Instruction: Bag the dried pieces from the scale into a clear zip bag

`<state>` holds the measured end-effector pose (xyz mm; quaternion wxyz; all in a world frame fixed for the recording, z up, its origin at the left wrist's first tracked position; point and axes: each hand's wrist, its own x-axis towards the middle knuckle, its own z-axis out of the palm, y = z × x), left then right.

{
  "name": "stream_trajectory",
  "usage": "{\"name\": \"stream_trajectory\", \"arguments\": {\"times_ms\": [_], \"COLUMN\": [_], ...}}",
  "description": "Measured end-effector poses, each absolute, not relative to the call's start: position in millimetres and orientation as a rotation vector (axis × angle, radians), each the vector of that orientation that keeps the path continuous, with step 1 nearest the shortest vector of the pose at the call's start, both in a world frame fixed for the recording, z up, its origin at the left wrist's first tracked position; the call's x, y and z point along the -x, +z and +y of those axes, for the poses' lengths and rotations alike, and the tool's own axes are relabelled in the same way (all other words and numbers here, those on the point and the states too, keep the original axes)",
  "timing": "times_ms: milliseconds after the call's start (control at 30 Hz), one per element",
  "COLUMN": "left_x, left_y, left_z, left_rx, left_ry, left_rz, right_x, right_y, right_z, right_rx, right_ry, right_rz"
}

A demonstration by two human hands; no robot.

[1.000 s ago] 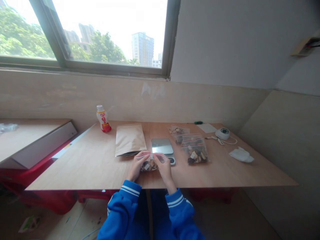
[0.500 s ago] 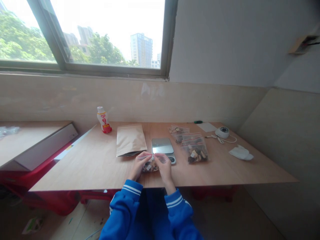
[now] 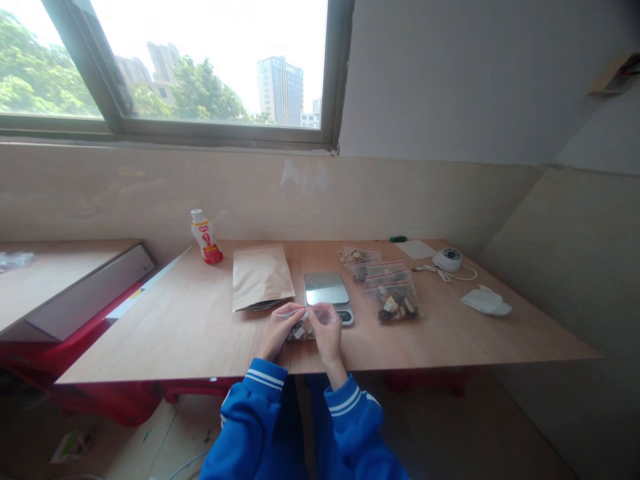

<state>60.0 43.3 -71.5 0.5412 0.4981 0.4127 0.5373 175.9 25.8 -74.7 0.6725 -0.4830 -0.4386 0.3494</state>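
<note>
A clear zip bag (image 3: pixel 301 331) with a red seal strip, holding dark and pale dried pieces and a small white packet, is held near the table's front edge. My left hand (image 3: pixel 278 330) pinches its top edge on the left. On the right, my right hand (image 3: pixel 327 333) pinches the same edge, thumbs close together at the middle. Just behind the hands lies a kitchen scale (image 3: pixel 326 290) with a shiny plate, partly covered by my right hand. Beyond my left hand, a brown paper pouch (image 3: pixel 263 277) lies flat, its dark mouth facing me.
Right of the scale lie several filled zip bags (image 3: pixel 395 300). Farther right are a white round device (image 3: pixel 447 259) with a cable, a crumpled white tissue (image 3: pixel 486 301), a paper sheet (image 3: pixel 415 249) and a green-handled tool (image 3: pixel 398 239). A drink bottle (image 3: pixel 206 237) stands back left on the table (image 3: pixel 165 333).
The view has shifted slightly. Both hands keep their pinch on the zip bag's top edge, with the thumbs still near the middle of the seal.
</note>
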Motion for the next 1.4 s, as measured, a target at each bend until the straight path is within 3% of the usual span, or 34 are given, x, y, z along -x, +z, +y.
{"name": "stream_trajectory", "arguments": {"times_ms": [800,1033,1400], "left_x": [-59,-59,-61], "left_y": [-69,-72,-65], "left_z": [44,49,42], "left_rx": [-1.03,-1.022,-1.185], "left_ry": [1.264,1.402,1.325], "left_rz": [0.873,1.016,1.022], "right_x": [-193,-208,-217], "right_y": [-63,-73,-62], "right_z": [20,25,36], "right_rx": [1.068,1.178,1.258], "right_ry": [0.977,0.907,0.762], "right_rz": [-0.974,-0.841,-0.85]}}
